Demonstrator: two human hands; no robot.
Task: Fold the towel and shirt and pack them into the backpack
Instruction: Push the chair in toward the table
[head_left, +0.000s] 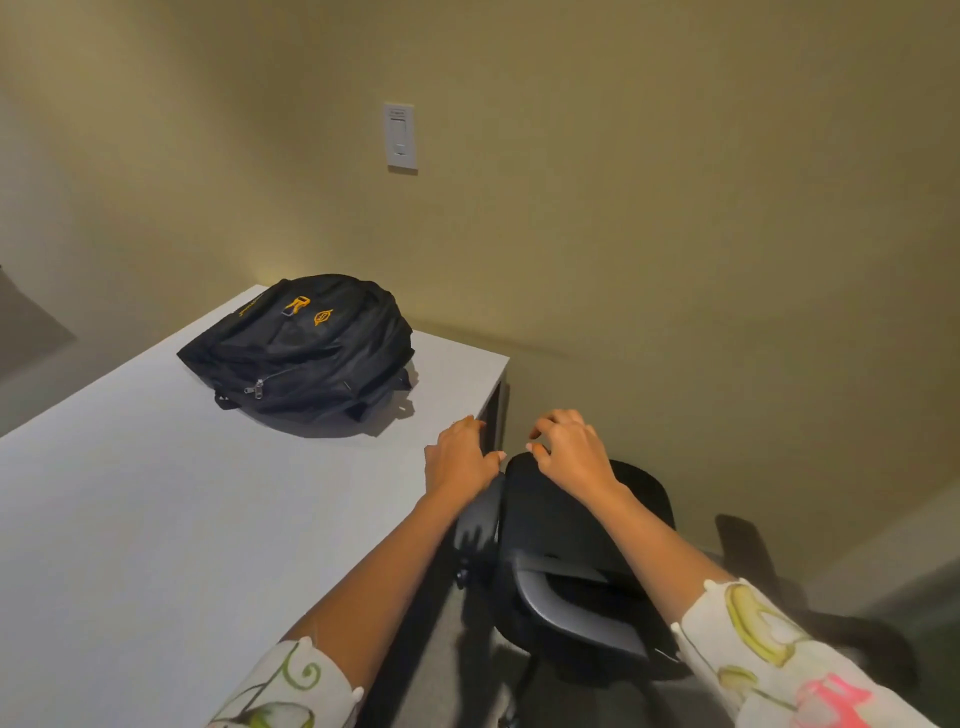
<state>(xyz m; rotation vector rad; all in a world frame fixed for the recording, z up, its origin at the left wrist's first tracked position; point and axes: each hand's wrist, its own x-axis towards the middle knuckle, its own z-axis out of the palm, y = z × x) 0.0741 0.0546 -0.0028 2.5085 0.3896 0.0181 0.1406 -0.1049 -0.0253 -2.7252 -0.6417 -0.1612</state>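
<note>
Grey-white counter (156, 519): runs from the near left to a far corner by the wall. It carries only the bag. No towel or shirt lies on the part I can see.
Black office chair (561, 519): stands just beside the counter's right edge, with its backrest top up under the hands and one armrest curving below.
Black backpack (311, 353): lies flat near the counter's far corner, with the orange logos uppermost. It is well apart from both hands and looks slack and closed, though I cannot tell whether the main compartment is open.
Left hand (457, 462): sits at the counter's right edge beside the chair back. The fingers are loosely bent and hold nothing. Whether it touches the edge I cannot tell.
Right hand (571, 452): is over the top of the chair back, with the fingers bent and lifted and nothing held. The thumb seems to meet the backrest.
Wall switch (400, 136): is a white plate on the beige wall, above and behind the bag.
Zip pull (258, 387): is a small metal tab on the bag's near side.
Towel and shirt: are out of sight, so to my eye folding has not begun.
Step in hand: seems to be preparation, probably moving the chair aside.
Next move: calls for finding the two cloths and laying one flat on the counter. The bag must also be opened before packing.
</note>
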